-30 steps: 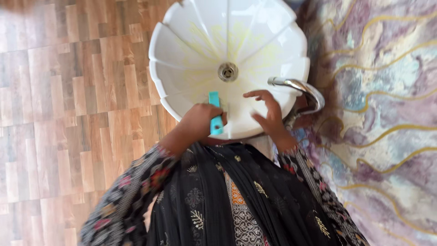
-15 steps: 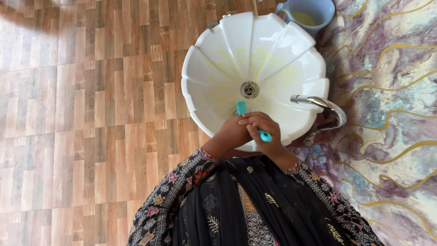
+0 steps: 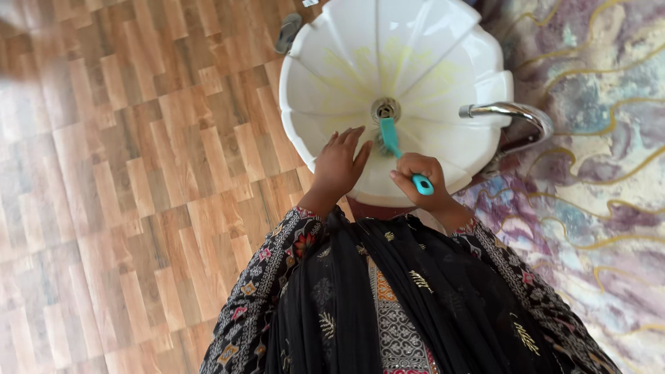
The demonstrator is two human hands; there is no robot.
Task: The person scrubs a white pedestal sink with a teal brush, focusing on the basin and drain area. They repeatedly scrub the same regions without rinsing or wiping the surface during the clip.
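A white scalloped basin point(image 3: 325, 62) with yellowish stains stands before me, its metal drain point(image 3: 385, 109) in the middle. My right hand point(image 3: 420, 181) is closed on the handle of a teal brush point(image 3: 391, 138), whose head lies in the bowl just below the drain. My left hand point(image 3: 338, 166) rests flat on the basin's near rim, fingers spread, holding nothing. Both arms wear dark floral sleeves.
A chrome tap point(image 3: 509, 112) arches over the basin's right side. Marbled purple and gold wall tile point(image 3: 596, 173) fills the right. Wood-pattern floor point(image 3: 138, 173) spreads to the left, and a grey sandal point(image 3: 287, 33) lies by the basin's far left edge.
The brush passed from both hands together to my right hand alone. My left hand let go and opened onto the rim. The brush head now lies nearer the drain; the view shifted.
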